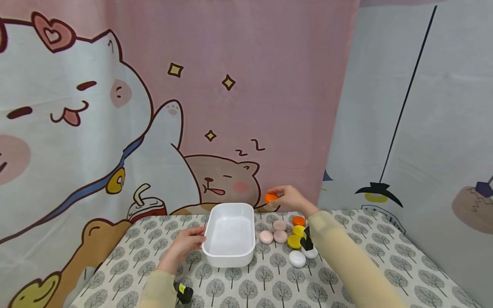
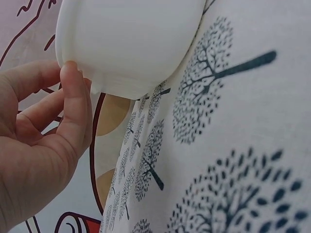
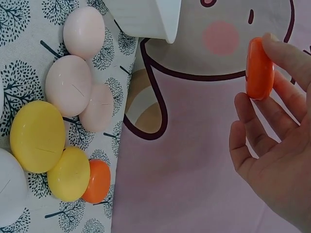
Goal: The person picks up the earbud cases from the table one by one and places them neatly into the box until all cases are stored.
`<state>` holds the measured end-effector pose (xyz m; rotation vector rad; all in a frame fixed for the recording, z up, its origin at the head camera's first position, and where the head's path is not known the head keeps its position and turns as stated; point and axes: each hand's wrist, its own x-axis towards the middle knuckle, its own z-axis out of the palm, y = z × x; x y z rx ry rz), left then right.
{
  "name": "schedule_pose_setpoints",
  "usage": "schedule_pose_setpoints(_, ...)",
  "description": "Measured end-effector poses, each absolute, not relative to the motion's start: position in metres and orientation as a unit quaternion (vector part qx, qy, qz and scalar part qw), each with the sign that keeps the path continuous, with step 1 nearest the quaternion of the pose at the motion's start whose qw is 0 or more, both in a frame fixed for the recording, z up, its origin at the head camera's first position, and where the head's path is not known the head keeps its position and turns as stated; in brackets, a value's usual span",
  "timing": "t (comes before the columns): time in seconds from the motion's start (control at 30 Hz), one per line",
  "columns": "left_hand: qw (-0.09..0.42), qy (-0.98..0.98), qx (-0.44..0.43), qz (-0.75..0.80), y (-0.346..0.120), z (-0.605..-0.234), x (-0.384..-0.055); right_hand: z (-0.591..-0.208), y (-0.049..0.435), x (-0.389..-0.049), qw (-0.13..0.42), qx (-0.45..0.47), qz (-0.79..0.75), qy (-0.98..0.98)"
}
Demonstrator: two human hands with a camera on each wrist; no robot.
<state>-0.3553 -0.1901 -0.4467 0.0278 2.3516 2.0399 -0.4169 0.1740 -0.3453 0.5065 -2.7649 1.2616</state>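
Observation:
My left hand (image 1: 187, 241) holds the left rim of a white rectangular tub (image 1: 229, 256). In the left wrist view the thumb and fingers pinch the tub's edge. My right hand (image 1: 290, 198) is raised past the far edge of the table, to the right of the tub. Between its thumb and fingers it pinches a glossy orange oval piece (image 3: 260, 69), rounded and thick. Similar smooth ovals lie on the cloth below: three pale pink ovals (image 1: 280, 236), two yellow ovals (image 1: 294, 241), one orange oval (image 1: 298, 221) and two white ovals (image 1: 297, 259), one partly behind the right wrist.
A cloth printed with grey trees (image 1: 246, 291) covers the table. Right behind it hangs a curtain (image 1: 277, 107) with cartoon animals. Small black devices (image 1: 307, 238) are strapped at both wrists. The ovals sit grouped to the right of the tub.

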Motion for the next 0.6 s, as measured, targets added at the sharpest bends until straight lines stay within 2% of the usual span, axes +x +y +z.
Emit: schedule_pose_setpoints(0.6,0.021,0.750,0.015,0.661,-0.193,-0.449,-0.357,-0.349,0.147,-0.422,0.030,0.172,0.429,-0.886)
